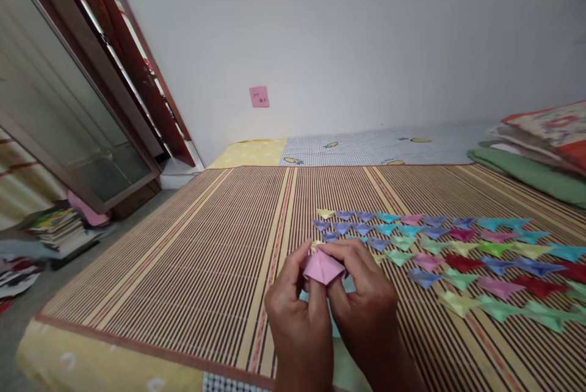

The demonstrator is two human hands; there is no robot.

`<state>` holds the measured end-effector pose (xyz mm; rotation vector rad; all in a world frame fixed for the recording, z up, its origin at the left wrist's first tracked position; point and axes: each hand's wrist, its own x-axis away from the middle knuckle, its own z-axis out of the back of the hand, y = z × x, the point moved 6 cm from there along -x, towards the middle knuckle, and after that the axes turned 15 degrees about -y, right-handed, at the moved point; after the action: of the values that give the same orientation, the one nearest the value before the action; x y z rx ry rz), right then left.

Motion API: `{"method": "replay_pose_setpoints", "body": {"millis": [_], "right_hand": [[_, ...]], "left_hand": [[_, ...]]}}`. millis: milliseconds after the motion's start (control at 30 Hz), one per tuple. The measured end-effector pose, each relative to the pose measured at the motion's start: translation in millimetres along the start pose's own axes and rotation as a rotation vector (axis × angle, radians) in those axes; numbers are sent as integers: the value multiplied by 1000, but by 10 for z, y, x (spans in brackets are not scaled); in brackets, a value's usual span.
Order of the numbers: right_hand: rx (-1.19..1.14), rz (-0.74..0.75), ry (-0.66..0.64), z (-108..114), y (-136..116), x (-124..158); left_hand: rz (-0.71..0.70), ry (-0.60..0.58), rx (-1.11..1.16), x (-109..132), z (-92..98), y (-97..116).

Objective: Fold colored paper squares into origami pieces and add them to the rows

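A small pink folded paper [323, 268] is held up over the striped mat [192, 257], near the middle of the view. Fingers of my left hand [300, 306] pinch its left side, while my right hand [364, 294] grips the right side. Both thumbs press together at its lower edge. Rows of folded paper pieces in several colours lie on the mat to the right, among them a red one [462, 263] and a yellow one [458, 303]. Behind my wrists, pale green paper or cloth [345, 361] shows in part.
At the right back lie a green folded cloth [526, 175] and stacked patterned fabric [553, 129]. A pink note [259, 97] is on the wall. Books [57, 225] and a glass-panelled door [77, 87] are at the left.
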<state>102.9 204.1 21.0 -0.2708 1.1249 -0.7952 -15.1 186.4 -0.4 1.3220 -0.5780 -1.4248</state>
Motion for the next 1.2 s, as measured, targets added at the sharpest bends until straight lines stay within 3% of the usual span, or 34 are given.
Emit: {"method": "replay_pose_setpoints", "body": {"millis": [100,367,633,833,1200], "right_hand": [[-1,-3,8,1,-1,5],[-36,-15,-14,-25,-25,6],[57,79,-11,-132,-75,46],[72,102,-37,-193,-109,61],[-108,-77,59,2,-67,17]], "left_hand": [[40,37,56,-3,2,-65],[-114,27,-97,-23,62,83],[73,9,-1,-95,157,-7],[46,-10,6,-96,208,23],[86,-89,321,-61,49,15]]}}
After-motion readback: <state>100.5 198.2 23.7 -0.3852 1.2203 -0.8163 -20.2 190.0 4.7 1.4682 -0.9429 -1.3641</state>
